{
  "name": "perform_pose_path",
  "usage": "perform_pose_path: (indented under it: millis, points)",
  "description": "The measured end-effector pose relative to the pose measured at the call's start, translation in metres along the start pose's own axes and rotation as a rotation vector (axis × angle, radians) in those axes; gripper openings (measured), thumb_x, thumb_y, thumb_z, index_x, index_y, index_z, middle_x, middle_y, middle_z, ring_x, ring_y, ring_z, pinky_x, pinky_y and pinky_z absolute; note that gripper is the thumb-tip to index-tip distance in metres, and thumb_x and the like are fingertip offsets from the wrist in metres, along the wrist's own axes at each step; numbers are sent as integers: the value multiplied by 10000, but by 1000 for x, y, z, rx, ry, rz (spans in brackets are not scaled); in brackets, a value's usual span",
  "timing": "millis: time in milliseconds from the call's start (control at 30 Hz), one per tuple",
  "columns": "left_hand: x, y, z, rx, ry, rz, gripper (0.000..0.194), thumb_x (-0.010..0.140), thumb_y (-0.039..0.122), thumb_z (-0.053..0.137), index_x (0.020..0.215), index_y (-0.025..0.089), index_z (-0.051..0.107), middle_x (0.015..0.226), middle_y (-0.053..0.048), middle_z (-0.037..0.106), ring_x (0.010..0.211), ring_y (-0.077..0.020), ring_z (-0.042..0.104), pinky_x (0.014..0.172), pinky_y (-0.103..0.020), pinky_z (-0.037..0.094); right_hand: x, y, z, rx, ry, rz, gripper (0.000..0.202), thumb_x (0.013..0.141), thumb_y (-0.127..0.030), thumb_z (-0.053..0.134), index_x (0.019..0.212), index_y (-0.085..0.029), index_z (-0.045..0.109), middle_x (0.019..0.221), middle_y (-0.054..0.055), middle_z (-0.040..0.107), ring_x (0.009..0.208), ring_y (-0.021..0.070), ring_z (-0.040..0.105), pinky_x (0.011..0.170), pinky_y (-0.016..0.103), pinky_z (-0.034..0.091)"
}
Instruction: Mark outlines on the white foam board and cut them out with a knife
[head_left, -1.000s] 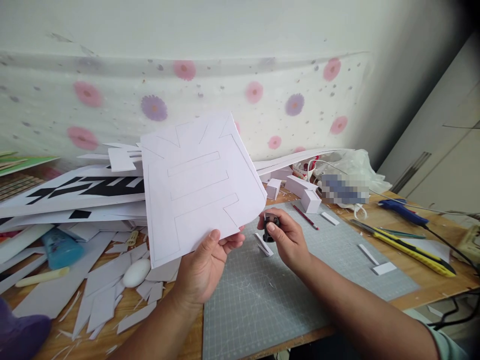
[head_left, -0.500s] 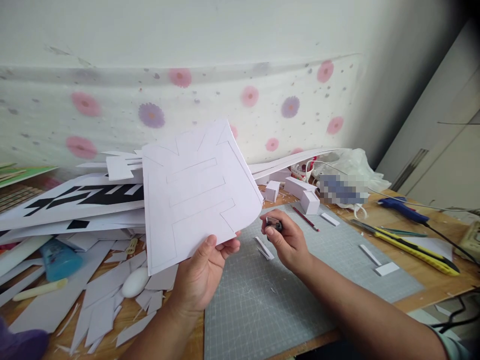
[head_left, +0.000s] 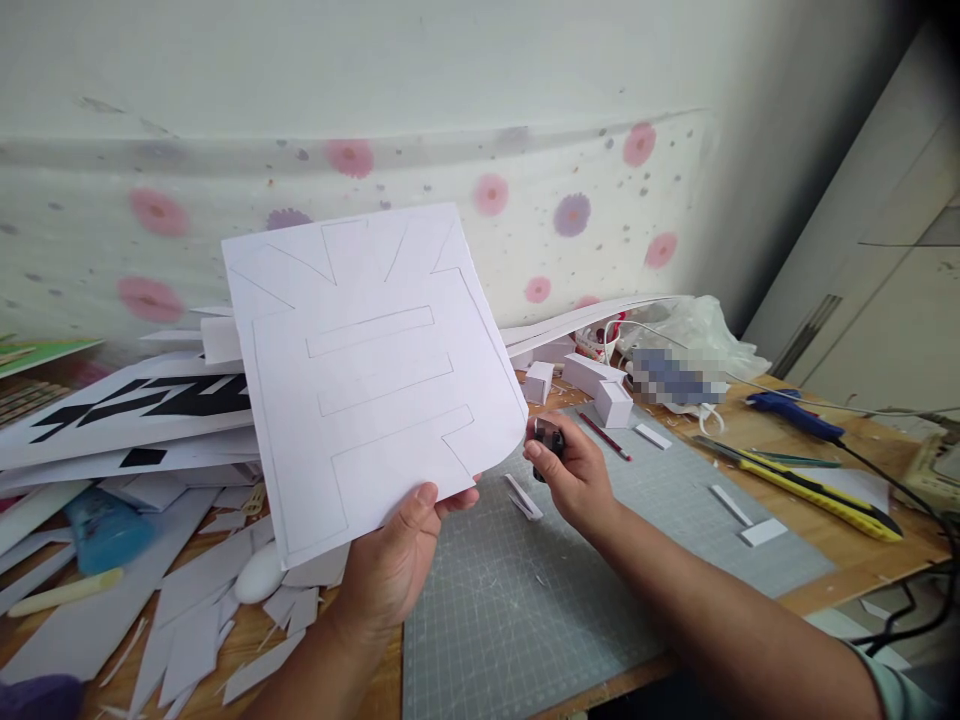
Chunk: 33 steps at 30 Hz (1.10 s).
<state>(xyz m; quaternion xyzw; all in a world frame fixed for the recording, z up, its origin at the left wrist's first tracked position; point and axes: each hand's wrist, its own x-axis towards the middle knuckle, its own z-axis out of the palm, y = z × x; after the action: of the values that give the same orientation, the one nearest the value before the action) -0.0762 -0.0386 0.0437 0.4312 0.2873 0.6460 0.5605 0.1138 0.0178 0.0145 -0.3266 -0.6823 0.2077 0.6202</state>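
Head view: from here I see the left hand (head_left: 397,560) pinching the board (head_left: 375,370) by its lower edge, face tilted up beyond it; near its right, the right hand (head_left: 576,465) curls round a black tool (head_left: 550,446). The board looks light, stiffish, easily creased; that edge seems a sound hold.

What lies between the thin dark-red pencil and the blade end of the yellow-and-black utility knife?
In the head view, a small, flat white strip lies between the pencil and the knife, on the grey gridded mat.
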Motion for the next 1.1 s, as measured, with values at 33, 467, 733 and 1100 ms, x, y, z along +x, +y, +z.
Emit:
perform_pose_path:
  millis: [33,467,733,1100]
  points:
    - [0,0,0,5,-9,-6,435,794,267,694,1218,288,598,1171,-59,657,931,-257,651,706,-367,568,0,1,0,-16,13,7,135,869,-315,555,944,-206,577,799,21,591,703,164,539,642,308,431]
    - [3,-4,-2,32,5,35,519,774,241,723,1258,321,553,1218,-40,634,966,-241,642,704,-351,578,5,-4,-5,-51,38,-98,139,841,-267,590,974,-226,596,775,12,596,691,160,563,638,299,453]
    - [4,10,-3,63,102,111,452,739,273,749,1170,245,616,1033,-45,700,854,-216,663,670,-321,550,28,24,-45,-723,-430,283,300,810,-339,613,1072,-196,649,909,81,706,788,229,633,679,307,439]
    - [-95,18,8,93,260,-93,480,742,251,743,1198,253,593,1003,-58,695,798,-203,637,584,-290,550,-3,2,-39,-802,-954,191,341,754,-441,673,1081,-353,710,973,56,703,867,263,662,642,287,428]
